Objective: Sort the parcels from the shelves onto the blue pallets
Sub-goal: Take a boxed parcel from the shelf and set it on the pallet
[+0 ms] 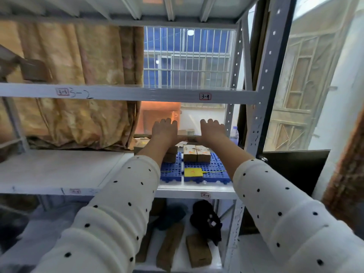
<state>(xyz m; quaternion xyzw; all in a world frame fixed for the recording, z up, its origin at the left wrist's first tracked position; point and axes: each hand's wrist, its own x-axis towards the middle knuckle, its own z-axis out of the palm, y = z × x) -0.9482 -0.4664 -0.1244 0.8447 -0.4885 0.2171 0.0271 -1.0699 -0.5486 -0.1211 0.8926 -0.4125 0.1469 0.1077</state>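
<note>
Both hands, left (165, 131) and right (211, 131), flat, fingers extended, over parcels (197, 153) on blue pallets (206, 170); shelf labels "3-2" (80, 94), "3-4" (205, 96).

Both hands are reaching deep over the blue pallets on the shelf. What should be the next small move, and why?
Probably pull the long flat parcel forward and lower it onto the blue pallet: the left hand and right hand rest on its ends, and free pallet surface shows before the small boxes.

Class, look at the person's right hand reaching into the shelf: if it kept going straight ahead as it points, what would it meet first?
Probably nothing nearby: beyond the right hand only the window pane shows; depth is unclear.
</note>
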